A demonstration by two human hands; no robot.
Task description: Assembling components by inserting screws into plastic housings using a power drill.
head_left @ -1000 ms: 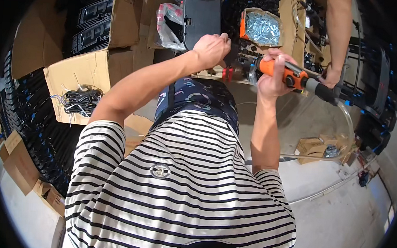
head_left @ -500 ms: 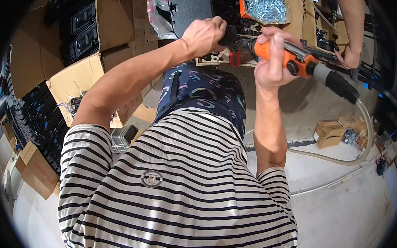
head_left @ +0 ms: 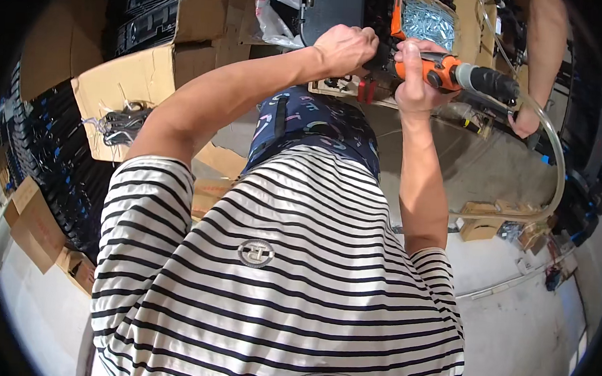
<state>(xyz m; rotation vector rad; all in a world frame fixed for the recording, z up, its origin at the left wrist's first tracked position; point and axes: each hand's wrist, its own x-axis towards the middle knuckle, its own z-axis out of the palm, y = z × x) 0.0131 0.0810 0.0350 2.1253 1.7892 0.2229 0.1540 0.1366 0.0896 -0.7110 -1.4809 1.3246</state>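
Note:
My left hand is closed with its fingers curled at the edge of a dark grey panel. What it grips is hidden; a black part shows just beyond its fingertips. Wrapped round an orange air screwdriver, my right hand keeps the tool roughly level, its front end pointing left at that black part. The tool's tip cannot be made out against the dark. A clear hose curves away from the tool's grey and black rear end. Below the black part sits a red piece on the bench edge.
An orange-edged box of silvery screws lies beyond my hands. Another person's arm reaches in at the right. Cardboard boxes with black parts and a cable bundle stand at left. More small boxes rest on the floor.
The whole view has shifted, so most of the bench appears farther right and higher. My right hand and the screwdriver have come closer to my left hand. The other person's hand has moved lower.

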